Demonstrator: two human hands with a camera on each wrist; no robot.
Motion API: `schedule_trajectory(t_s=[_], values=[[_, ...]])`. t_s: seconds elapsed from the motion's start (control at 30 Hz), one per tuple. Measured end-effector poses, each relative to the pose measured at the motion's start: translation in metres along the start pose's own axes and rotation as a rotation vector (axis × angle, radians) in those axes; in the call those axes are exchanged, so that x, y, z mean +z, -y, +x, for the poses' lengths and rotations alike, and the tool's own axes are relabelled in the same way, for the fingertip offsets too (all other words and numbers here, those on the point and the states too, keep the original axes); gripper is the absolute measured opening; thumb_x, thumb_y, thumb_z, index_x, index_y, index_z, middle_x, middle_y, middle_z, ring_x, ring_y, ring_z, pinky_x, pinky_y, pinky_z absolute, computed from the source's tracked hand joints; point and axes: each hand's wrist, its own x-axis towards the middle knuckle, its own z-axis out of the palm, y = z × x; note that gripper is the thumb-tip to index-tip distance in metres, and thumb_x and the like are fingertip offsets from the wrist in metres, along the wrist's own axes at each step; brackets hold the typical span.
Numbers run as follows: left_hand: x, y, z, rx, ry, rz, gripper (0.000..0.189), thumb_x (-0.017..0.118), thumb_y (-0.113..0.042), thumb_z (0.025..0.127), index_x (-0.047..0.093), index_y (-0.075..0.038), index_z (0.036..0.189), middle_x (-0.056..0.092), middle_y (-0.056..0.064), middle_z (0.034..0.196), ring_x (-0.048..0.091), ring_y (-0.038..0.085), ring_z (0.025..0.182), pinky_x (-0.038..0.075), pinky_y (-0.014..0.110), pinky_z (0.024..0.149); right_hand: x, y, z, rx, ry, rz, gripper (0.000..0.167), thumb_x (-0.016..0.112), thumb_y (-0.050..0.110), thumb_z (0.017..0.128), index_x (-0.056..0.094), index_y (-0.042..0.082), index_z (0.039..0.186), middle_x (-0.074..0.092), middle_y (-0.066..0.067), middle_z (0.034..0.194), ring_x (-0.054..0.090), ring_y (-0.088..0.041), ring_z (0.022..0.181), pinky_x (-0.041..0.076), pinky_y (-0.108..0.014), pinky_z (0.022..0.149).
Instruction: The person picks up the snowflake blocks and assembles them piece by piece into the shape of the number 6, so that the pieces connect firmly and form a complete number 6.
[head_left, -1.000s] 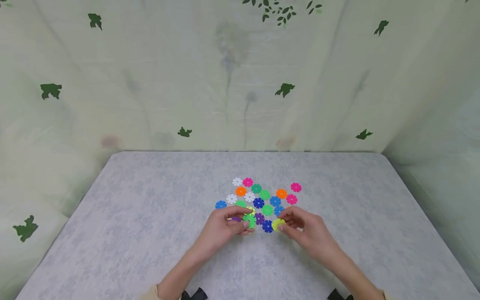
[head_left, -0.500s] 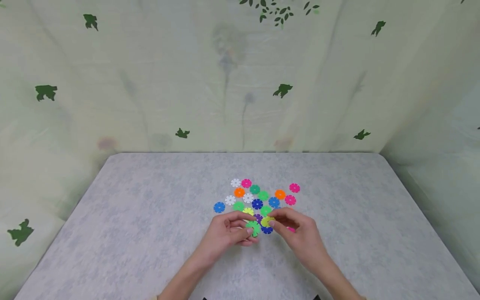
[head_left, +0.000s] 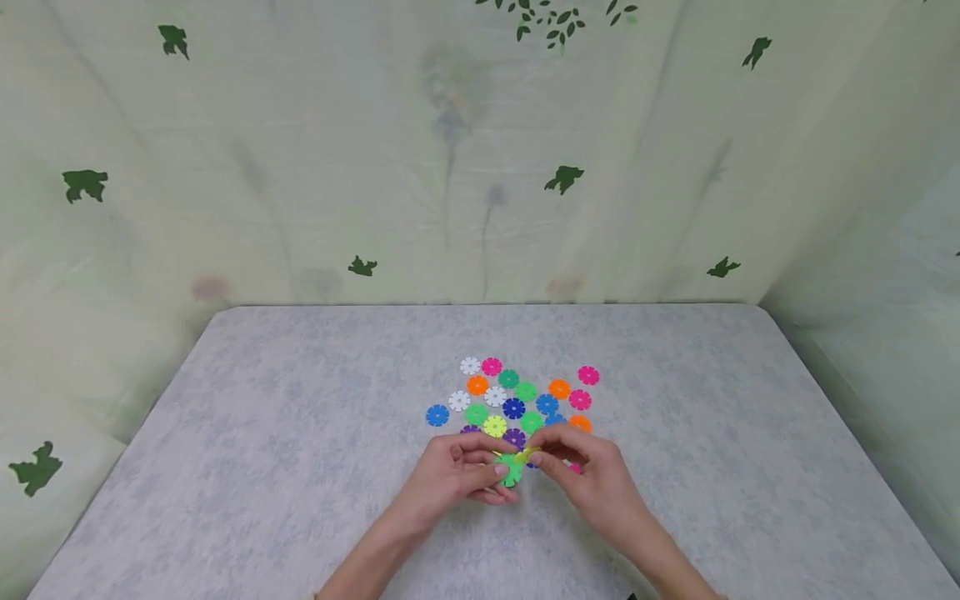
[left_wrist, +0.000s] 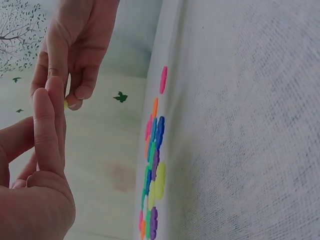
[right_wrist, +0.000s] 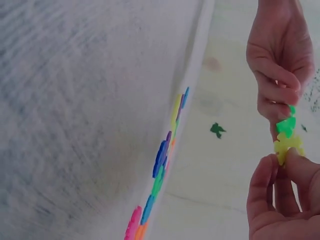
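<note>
My left hand (head_left: 457, 475) pinches a green slotted snowflake disc (head_left: 511, 472) between thumb and fingers, above the near side of the disc group. Right beside it, my right hand (head_left: 592, 471) pinches a yellow snowflake disc (head_left: 527, 455), turned nearly edge-on. In the right wrist view the yellow disc (right_wrist: 288, 146) meets the rim of the green disc (right_wrist: 286, 126); whether their slots interlock I cannot tell. The left wrist view has both hands close together, with only a sliver of yellow showing by the right fingertips. Fingers hide part of the green disc.
Several loose snowflake discs lie flat just beyond the hands, among them a dark blue disc (head_left: 513, 408), an orange disc (head_left: 559, 389) and a pink disc (head_left: 588, 375). They rest on a grey cloth-covered table (head_left: 300, 417). A leaf-patterned curtain (head_left: 300, 167) hangs behind it.
My right hand has moved left with the yellow disc, bringing it against the green one. The yellow disc has turned from face-on to nearly edge-on. My left hand has come slightly nearer.
</note>
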Motion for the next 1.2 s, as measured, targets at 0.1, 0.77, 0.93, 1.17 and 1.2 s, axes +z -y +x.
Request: schedule_trajectory(t_s=[0.1, 0.77, 0.93, 1.17, 1.2], values=[[0.000, 0.001, 0.000, -0.016, 0.010, -0.020, 0.026, 0.066, -0.002, 0.091, 0.065, 0.006, 0.116, 0.070, 0.026, 0.092, 0.072, 0.033, 0.078, 0.058, 0.039, 0.073, 0.002, -0.001, -0.001, -0.033, -0.002, -0.007, 0.012, 0.071, 0.012, 0.090, 0.071, 0.019, 0.099, 0.069, 0.009, 0.094, 0.066, -0.014, 0.089, 0.056, -0.034, 0.082], [-0.004, -0.002, 0.000, -0.037, 0.046, -0.005, 0.029, 0.061, 0.001, 0.094, 0.065, -0.001, 0.123, 0.059, 0.020, 0.119, 0.072, 0.035, 0.077, 0.058, 0.040, 0.075, 0.002, -0.006, 0.002, 0.150, 0.049, 0.165, 0.018, 0.069, 0.014, 0.093, 0.072, 0.012, 0.110, 0.070, -0.003, 0.105, 0.066, -0.024, 0.096, 0.056, -0.033, 0.084], [-0.007, 0.001, 0.001, -0.013, 0.023, 0.039, 0.031, 0.059, 0.002, 0.095, 0.065, -0.005, 0.125, 0.056, 0.023, 0.122, 0.072, 0.036, 0.078, 0.058, 0.040, 0.076, -0.003, -0.012, 0.007, 0.187, 0.075, -0.017, 0.020, 0.069, 0.009, 0.092, 0.071, 0.013, 0.111, 0.070, -0.002, 0.104, 0.066, -0.019, 0.095, 0.055, -0.027, 0.082], [-0.012, 0.005, 0.004, 0.000, -0.060, 0.115, 0.028, 0.060, 0.003, 0.093, 0.069, -0.004, 0.119, 0.065, 0.016, 0.117, 0.070, 0.031, 0.082, 0.058, 0.034, 0.073, -0.014, -0.025, 0.020, 0.169, 0.244, -0.308, 0.023, 0.067, 0.004, 0.092, 0.070, 0.011, 0.114, 0.069, 0.002, 0.105, 0.063, -0.012, 0.093, 0.055, -0.030, 0.080], [-0.012, 0.006, 0.005, 0.005, -0.066, 0.128, 0.028, 0.061, 0.003, 0.092, 0.069, -0.003, 0.118, 0.066, 0.016, 0.111, 0.068, 0.028, 0.080, 0.058, 0.033, 0.072, -0.016, -0.026, 0.022, 0.158, 0.273, -0.342, 0.023, 0.067, 0.004, 0.092, 0.070, 0.011, 0.114, 0.068, 0.002, 0.105, 0.063, -0.011, 0.092, 0.055, -0.031, 0.080]])
